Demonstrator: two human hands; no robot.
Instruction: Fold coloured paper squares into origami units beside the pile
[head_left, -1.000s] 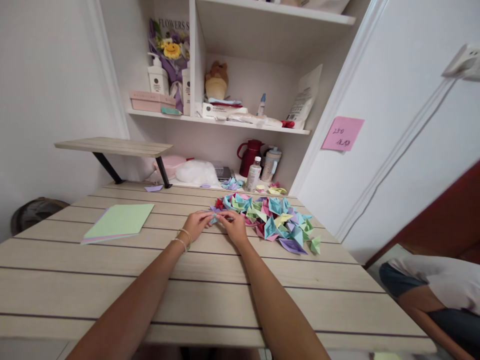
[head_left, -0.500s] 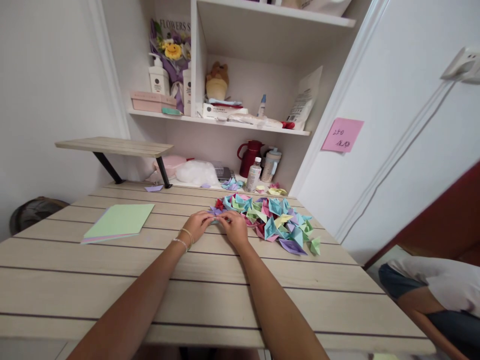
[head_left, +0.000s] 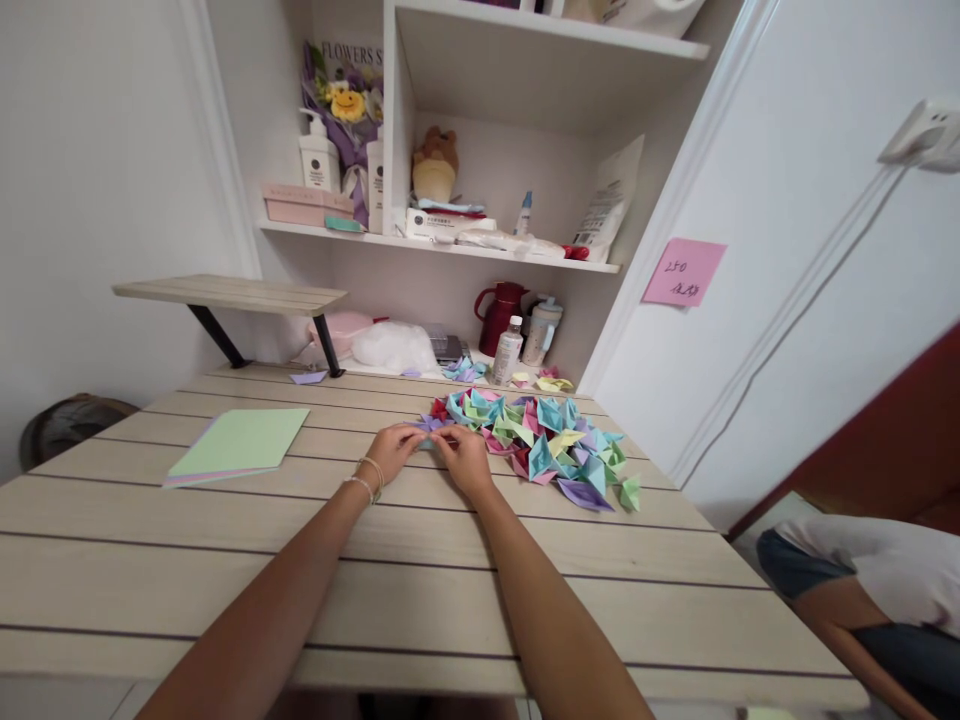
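Observation:
My left hand point(head_left: 397, 448), with two bracelets at its wrist, and my right hand point(head_left: 463, 458) meet over the table. Between their fingertips they pinch a small piece of light blue folded paper point(head_left: 427, 443), mostly covered by the fingers. Just behind and to the right of my right hand lies a pile of folded paper boats point(head_left: 551, 450) in blue, green, purple, pink and yellow. A stack of square paper sheets point(head_left: 240, 442), green on top, lies to the left of my left hand.
A raised wooden stand point(head_left: 232, 292) on black legs is at the back left. A clear bottle point(head_left: 507, 352), a red jug point(head_left: 500, 318) and a light cup point(head_left: 541, 332) stand behind the pile. At the right, a seated person point(head_left: 870, 590) is beside the table point(head_left: 420, 600).
Both hands stay in nearly the same spot, with the fingers shifting slightly on the blue paper. The pile and the sheets have not moved.

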